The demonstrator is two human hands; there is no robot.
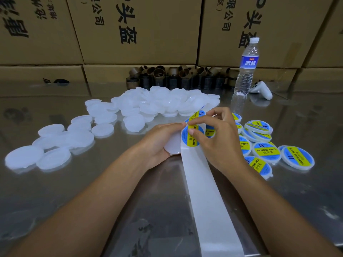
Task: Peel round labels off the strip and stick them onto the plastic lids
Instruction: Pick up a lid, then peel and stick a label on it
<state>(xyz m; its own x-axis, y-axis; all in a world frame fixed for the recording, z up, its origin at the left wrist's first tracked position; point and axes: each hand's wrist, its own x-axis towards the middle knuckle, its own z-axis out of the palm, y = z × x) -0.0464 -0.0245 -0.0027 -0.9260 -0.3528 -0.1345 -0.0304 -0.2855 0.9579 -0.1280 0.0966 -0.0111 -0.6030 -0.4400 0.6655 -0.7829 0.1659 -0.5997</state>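
Above steel table [297, 201]: left hand [159, 141] grips blank lid [173, 147]; right hand [220, 140] pinches label [193, 142] (blue-yellow) on strip [204, 191].

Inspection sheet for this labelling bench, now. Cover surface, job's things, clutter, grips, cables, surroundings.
Surface: metal table, shiny and smudged.
Job's things: label strip runs from the hands to the near edge; blank lids heaped left and centre; labelled lids lie at right.
Clutter: water bottle upright at far right, white controller beside it; brown tube cores along the back.
Grips: left hand holds the held lid; right hand pinches a round label on the strip.
Cables: nothing seen.
Surroundings: printed cardboard boxes stacked behind the table.
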